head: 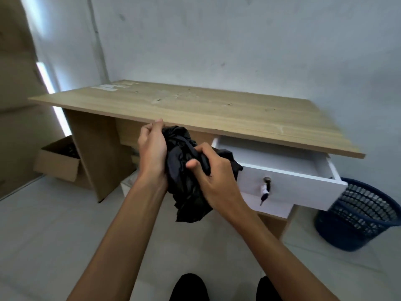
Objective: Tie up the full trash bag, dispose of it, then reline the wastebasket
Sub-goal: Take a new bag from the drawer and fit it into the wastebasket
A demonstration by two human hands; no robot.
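Crumpled black trash bag (186, 170) held in mid-air in front of the desk (195, 107), just left of the open white drawer (282, 170). Left hand (152, 151) grips its upper left side, fingers curled over the top. Right hand (212, 170) pinches a fold, thumb on front. Keys (265, 192) hang from the drawer lock. Blue mesh wastebasket (360, 213) on floor at right, unlined. Cardboard box (60, 161) at left under the desk.

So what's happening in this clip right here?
A person stands at a wooden desk, both hands gripping a crumpled black trash bag: left hand at its top, right hand around the middle. The white drawer is open. The blue wastebasket beside the desk looks unlined.
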